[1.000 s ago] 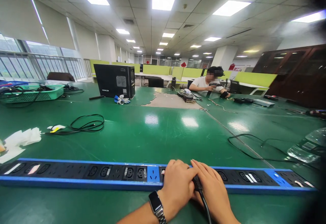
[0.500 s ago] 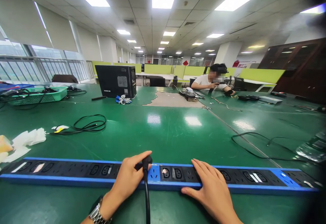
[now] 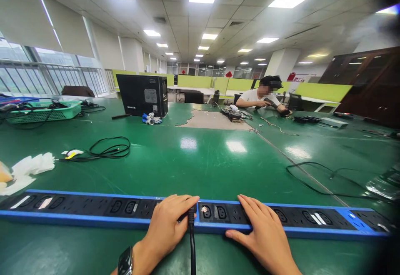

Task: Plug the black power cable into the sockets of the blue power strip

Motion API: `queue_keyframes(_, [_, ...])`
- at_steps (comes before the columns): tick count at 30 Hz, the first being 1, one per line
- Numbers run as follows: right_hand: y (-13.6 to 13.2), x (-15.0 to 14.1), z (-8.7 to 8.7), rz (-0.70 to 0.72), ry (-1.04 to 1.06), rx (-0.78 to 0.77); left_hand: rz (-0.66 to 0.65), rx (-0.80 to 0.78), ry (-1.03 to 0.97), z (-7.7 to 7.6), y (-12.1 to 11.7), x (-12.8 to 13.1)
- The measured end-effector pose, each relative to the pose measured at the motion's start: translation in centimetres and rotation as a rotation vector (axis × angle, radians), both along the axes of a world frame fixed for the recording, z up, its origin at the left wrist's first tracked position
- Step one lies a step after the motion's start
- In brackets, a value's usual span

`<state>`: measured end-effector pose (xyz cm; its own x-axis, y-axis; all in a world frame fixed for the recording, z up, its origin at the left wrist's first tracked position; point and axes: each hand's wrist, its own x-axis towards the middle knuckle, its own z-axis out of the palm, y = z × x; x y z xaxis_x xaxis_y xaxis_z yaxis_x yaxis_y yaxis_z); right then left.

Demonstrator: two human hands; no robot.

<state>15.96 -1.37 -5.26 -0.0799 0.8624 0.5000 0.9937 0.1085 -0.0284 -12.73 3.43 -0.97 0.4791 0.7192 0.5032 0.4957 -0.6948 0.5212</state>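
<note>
Left hand [image 3: 167, 225] is pinching a black plug [image 3: 191, 215] at the blue power strip [image 3: 215, 226] on the table [image 3: 156, 171], socket contact hard to tell; right hand [image 3: 267, 229], spread wide, is bracing it. Squareness is mattering!

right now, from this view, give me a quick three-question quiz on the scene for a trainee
1. Which hand holds the black plug?
2. True or false: the right hand rests on the blue-edged power strip.
3. In this view, the green basket is: (a) left of the black computer case, (b) right of it, (c) on top of it.

Key: 1. The left hand. 2. True. 3. a.
</note>
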Motion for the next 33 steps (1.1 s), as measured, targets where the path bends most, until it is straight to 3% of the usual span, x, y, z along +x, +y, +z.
queue_keyframes(7, [0.0, 0.0, -0.2, -0.011, 0.022, -0.021, 0.063, -0.168, -0.053, 0.0, 0.0, -0.2])
queue_keyframes(13, [0.0, 0.0, 0.0, -0.015, 0.028, -0.034, 0.126, -0.155, -0.017, 0.2, -0.3, 0.5])
queue_keyframes(22, [-0.1, -0.2, 0.3, -0.019, 0.050, -0.063, 0.061, -0.268, -0.046, 1.0, -0.2, 0.1])
queue_keyframes(33, [-0.1, 0.0, 0.5, -0.012, 0.050, -0.057, 0.092, -0.468, -0.205, 1.8, 0.3, -0.2])
